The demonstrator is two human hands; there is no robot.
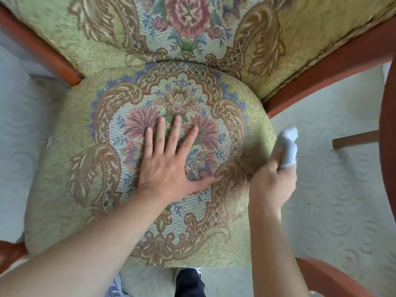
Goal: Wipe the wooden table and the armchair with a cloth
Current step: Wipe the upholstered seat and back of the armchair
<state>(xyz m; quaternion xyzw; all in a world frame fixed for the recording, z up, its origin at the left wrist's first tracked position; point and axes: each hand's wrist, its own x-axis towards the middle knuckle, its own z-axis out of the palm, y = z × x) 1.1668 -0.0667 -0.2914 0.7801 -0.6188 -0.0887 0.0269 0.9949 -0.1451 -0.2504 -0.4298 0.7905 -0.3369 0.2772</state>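
The armchair fills the view, its green floral seat cushion (64,189) below and the matching backrest (96,35) above. My left hand (167,163) lies flat on the middle of the seat, fingers spread, holding nothing. My right hand (272,179) hovers over the seat's right edge, closed around a bunched white cloth (289,146) that sticks up out of the fist. The cloth is just off the cushion's edge, and whether it touches the fabric is unclear. The wooden table does not show for certain.
Reddish wooden arms (334,67) frame the chair on both sides, with arm ends near the bottom corners. A curved wooden rim (387,146) rises at the right edge. Pale patterned carpet (332,200) surrounds the chair. A dark shoe (188,281) stands below the seat's front.
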